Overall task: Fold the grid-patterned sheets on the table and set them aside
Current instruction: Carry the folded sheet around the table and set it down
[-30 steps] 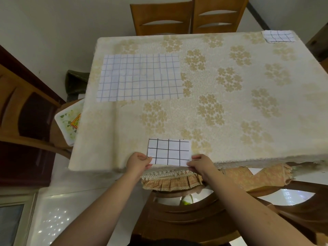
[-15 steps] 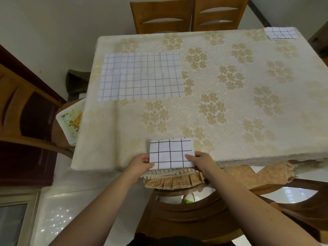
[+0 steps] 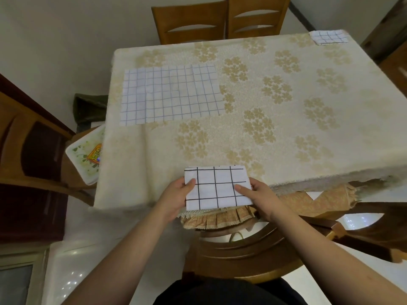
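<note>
A small folded white sheet with a black grid (image 3: 217, 187) is lifted over the table's near edge. My left hand (image 3: 176, 195) grips its left side with the thumb on top. My right hand (image 3: 259, 197) grips its right side the same way. A larger white sheet with a blue grid (image 3: 170, 93) lies flat and unfolded at the far left of the table (image 3: 275, 137). Another folded grid sheet (image 3: 329, 37) rests on the far right corner.
Two wooden chairs (image 3: 220, 18) stand behind the table's far side. A wooden chair back (image 3: 246, 245) is right under my hands. A white tray with a printed pack (image 3: 88, 155) sits on a chair to the left. A dark cabinet stands at the left.
Both hands have lifted the folded black-grid sheet off the table's near edge and drawn it towards me; it now looks larger and partly overhangs the edge.
</note>
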The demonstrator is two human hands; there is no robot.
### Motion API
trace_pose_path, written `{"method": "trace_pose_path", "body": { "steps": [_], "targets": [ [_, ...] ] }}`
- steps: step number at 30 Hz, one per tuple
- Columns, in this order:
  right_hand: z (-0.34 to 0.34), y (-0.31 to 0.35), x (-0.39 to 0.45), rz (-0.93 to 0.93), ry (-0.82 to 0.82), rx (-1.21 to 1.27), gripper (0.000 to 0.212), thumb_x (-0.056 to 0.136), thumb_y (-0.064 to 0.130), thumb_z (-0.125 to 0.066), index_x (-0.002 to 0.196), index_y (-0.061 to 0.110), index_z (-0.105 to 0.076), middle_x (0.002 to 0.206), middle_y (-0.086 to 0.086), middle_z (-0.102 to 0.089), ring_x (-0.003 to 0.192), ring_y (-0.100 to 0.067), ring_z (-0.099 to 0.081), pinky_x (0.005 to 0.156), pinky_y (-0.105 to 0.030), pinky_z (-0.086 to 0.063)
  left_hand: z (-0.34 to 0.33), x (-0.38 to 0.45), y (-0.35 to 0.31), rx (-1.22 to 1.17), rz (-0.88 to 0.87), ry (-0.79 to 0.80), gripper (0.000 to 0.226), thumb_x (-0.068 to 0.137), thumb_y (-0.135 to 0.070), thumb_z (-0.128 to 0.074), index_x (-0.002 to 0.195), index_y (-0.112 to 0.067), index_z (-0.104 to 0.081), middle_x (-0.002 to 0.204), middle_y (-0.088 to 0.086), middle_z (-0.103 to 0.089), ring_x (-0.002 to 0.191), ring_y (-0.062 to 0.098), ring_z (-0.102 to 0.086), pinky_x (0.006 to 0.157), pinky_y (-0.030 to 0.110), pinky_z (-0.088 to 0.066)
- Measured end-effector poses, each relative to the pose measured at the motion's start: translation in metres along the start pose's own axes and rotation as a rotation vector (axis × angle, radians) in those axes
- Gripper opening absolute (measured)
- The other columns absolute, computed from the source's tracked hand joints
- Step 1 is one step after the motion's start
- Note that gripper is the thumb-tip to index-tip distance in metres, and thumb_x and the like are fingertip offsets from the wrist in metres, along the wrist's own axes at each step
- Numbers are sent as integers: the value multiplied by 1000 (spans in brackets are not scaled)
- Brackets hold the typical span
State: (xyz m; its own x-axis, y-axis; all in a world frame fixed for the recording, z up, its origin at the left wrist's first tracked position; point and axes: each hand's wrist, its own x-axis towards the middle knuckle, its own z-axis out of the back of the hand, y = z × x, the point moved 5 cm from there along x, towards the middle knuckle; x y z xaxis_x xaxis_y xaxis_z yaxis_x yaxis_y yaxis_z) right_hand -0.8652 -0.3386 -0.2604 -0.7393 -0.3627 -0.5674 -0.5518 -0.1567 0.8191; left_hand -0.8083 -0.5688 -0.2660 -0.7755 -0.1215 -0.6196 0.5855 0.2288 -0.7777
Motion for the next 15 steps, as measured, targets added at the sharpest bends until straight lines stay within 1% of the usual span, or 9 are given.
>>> {"method": "trace_pose_path", "body": {
  "steps": [3,5,8,10,12,15],
  "targets": [
    [-3,0,-19,9,-65,75,25,92,18,-64,116,11,-66,111,-9,-73,101,-26,-70,91,-44,-55,-4,-11,-2,23,-6,38,22,98,-22,-54,115,-14,-65,109,8,-73,101,25,-70,91,46,-54],
    [-4,-2,-32,20,-128,81,21,93,19,-63,112,11,-68,109,-11,-73,100,-28,-70,92,-47,-54,-8,-18,-3,31,-7,36,22,98,-22,-55,114,-12,-66,107,8,-74,98,25,-71,90,46,-55],
    [-1,-9,-54,39,-213,93,24,95,23,-60,113,8,-67,108,-12,-73,98,-29,-71,89,-46,-56,-17,-25,-1,54,-9,20,18,97,-22,-57,107,-12,-68,101,8,-75,92,24,-72,84,42,-57],
    [4,-14,-71,52,-278,88,25,95,27,-59,111,9,-67,104,-11,-74,95,-29,-71,86,-46,-57,-25,-28,3,84,-15,14,16,97,-24,-56,101,-15,-69,98,7,-76,90,24,-73,84,43,-57],
    [10,-20,-88,60,-361,37,24,95,34,-59,104,13,-69,97,-8,-75,89,-25,-72,81,-42,-58,-34,-30,7,154,-36,-1,19,98,-29,-54,97,-18,-69,97,5,-75,91,24,-72,86,45,-57],
    [23,-30,-110,63,-492,-38,17,94,38,-59,93,24,-68,90,1,-74,83,-16,-71,74,-32,-58,-48,-32,9,381,-134,-24,28,98,-40,-50,92,-19,-68,94,3,-74,88,23,-70,84,49,-56]
  ]
}}
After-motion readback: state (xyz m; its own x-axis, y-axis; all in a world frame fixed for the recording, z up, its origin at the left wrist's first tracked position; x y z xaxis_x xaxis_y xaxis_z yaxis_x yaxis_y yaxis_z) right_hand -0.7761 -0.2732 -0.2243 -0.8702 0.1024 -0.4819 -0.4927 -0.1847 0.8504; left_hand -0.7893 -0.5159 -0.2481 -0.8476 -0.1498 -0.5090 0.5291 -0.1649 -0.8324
